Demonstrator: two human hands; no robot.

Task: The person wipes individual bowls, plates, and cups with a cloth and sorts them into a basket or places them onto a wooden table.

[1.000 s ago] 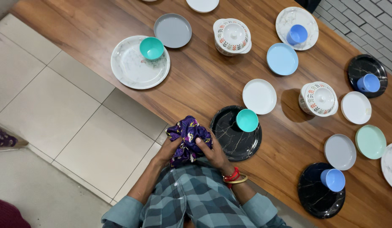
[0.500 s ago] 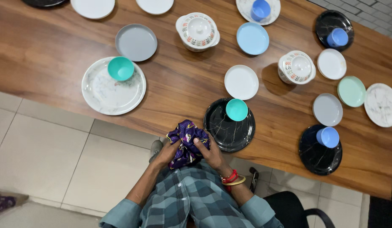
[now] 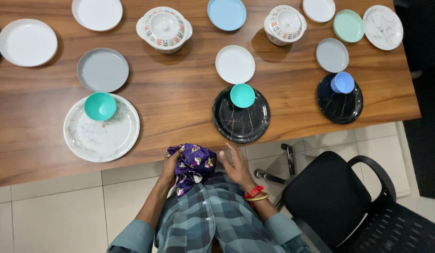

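The left hand [image 3: 170, 164] has its fingers curled tight around a bunched purple cloth [image 3: 191, 165], which sits just below the near edge of the wooden tabletop [image 3: 180, 98], against the person's checked shirt. The right hand [image 3: 235, 165] is beside the cloth with its fingers spread wide and flat, holding nothing; whether the fingertips touch the cloth cannot be told.

Just above the right hand, a black plate [image 3: 241, 117] lies close to the tabletop's near edge with a teal bowl [image 3: 242, 95] on its far side. To the left, a white marbled plate [image 3: 101, 131] carries a second teal bowl [image 3: 100, 106]. Between these two plates the wood is bare. A black chair [image 3: 334, 197] stands on the tiled floor to the right of the person.
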